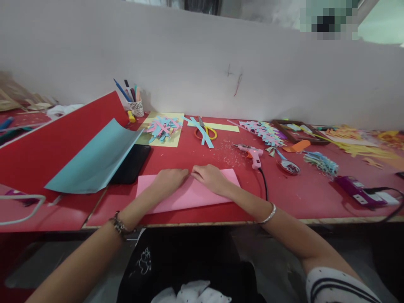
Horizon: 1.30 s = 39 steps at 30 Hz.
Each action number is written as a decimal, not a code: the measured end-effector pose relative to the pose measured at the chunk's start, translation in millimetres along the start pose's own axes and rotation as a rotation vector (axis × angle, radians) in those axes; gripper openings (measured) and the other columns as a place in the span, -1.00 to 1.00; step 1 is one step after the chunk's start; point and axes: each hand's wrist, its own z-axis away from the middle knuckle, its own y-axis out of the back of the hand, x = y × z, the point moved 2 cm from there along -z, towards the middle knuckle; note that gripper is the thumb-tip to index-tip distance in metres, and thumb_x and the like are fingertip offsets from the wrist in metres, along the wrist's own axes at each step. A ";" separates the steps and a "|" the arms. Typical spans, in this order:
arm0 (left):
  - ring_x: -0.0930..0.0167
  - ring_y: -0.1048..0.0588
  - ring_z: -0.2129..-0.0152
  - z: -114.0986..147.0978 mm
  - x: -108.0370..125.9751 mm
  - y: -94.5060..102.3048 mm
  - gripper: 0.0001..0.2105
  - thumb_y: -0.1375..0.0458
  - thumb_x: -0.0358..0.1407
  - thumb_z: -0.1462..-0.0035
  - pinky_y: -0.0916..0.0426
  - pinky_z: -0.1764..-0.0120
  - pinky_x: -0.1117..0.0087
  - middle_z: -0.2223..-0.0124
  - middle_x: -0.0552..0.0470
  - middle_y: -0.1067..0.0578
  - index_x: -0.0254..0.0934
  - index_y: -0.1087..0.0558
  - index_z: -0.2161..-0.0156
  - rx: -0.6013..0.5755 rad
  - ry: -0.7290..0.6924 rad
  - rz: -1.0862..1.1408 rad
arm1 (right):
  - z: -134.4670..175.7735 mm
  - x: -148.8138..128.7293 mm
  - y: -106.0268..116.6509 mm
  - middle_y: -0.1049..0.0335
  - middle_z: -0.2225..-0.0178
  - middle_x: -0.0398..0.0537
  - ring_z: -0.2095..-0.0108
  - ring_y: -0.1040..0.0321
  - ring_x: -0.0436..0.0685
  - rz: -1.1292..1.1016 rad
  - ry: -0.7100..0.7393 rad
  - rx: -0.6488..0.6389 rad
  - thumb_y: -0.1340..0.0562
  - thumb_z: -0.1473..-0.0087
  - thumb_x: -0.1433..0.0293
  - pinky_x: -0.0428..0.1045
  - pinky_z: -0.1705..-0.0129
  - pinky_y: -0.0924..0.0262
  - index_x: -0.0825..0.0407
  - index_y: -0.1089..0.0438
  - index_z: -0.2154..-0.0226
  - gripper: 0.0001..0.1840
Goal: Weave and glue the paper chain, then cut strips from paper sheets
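Note:
A sheet of pink paper (186, 195), which looks folded over, lies near the front edge of the red table. My left hand (172, 180) rests on it, fingers closed at the far edge of the paper. Close beside it, my right hand (211, 179) has its fingers bent onto the same edge, the two sets of fingertips nearly meeting. Beyond the paper sit yellow-handled scissors (208, 131) with blue paper strips (202, 132) across them. A pink glue gun (252, 155) lies to the right of my right hand.
At left, a blue sheet (94, 162) leans over a black flat object (131, 164) beside a red board (63, 139). Cut strips (164, 127), a pen cup (136, 108), a spoon (288, 165), a fringed paper piece (263, 132) and a purple power strip (360, 191) surround the workspace.

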 end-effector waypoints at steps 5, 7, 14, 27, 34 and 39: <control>0.29 -0.51 0.49 -5.7 0.7 -8.9 -0.80 0.08 -0.44 -0.15 -0.22 0.58 0.44 0.44 -0.09 -0.51 -0.35 -0.40 0.31 0.000 -0.025 0.008 | -3.2 5.1 -14.8 -0.44 0.40 -0.05 0.43 -0.32 0.05 0.017 -0.066 0.000 0.01 -0.19 0.31 -0.06 0.49 0.21 0.07 -0.33 0.33 -0.74; 0.30 -0.50 0.50 -4.8 0.2 -11.2 -0.79 0.11 -0.41 -0.16 -0.24 0.55 0.42 0.45 -0.10 -0.49 -0.36 -0.39 0.31 0.019 -0.026 0.017 | -2.4 4.5 -15.5 -0.44 0.39 -0.05 0.41 -0.32 0.05 0.017 -0.072 0.003 0.00 -0.18 0.32 -0.06 0.48 0.19 0.06 -0.33 0.35 -0.75; 0.33 -0.45 0.29 11.5 -12.1 -19.7 -0.71 0.15 -0.31 -0.20 -0.31 0.27 0.33 0.26 -0.10 -0.47 -0.33 -0.36 0.11 0.094 -0.082 0.059 | -1.9 1.2 -13.6 -0.45 0.38 -0.05 0.37 -0.32 0.05 0.008 -0.081 0.006 -0.01 -0.18 0.35 -0.06 0.44 0.14 0.06 -0.33 0.38 -0.76; 0.34 -0.05 -0.18 34.9 0.6 -34.5 -0.47 0.23 -0.05 -0.21 0.01 -0.14 0.20 -0.23 -0.12 -0.12 -0.26 0.00 -0.21 0.025 -0.211 0.207 | -2.5 0.5 -14.4 -0.43 0.39 -0.05 0.38 -0.29 0.02 -0.010 -0.077 0.000 -0.01 -0.18 0.35 -0.07 0.43 0.15 0.07 -0.32 0.40 -0.76; 0.34 -0.08 -0.17 58.5 -33.4 -32.4 -0.45 0.22 0.01 -0.19 -0.02 -0.14 0.21 -0.23 -0.05 -0.13 -0.20 -0.01 -0.21 -0.026 -0.240 0.216 | -2.6 -0.1 -9.7 -0.39 0.45 -0.11 0.44 -0.23 -0.01 -0.029 -0.084 -0.033 -0.01 -0.18 0.37 -0.08 0.44 0.18 0.07 -0.31 0.44 -0.75; 0.32 -0.11 -0.16 82.3 -57.2 -41.7 -0.37 0.31 0.04 -0.18 -0.11 -0.10 0.30 -0.21 -0.14 -0.15 -0.36 -0.05 -0.20 0.023 -0.168 0.147 | -2.1 0.1 -9.0 -0.38 0.44 -0.11 0.44 -0.23 -0.02 -0.016 -0.089 -0.051 0.00 -0.18 0.36 -0.09 0.44 0.17 0.08 -0.31 0.44 -0.74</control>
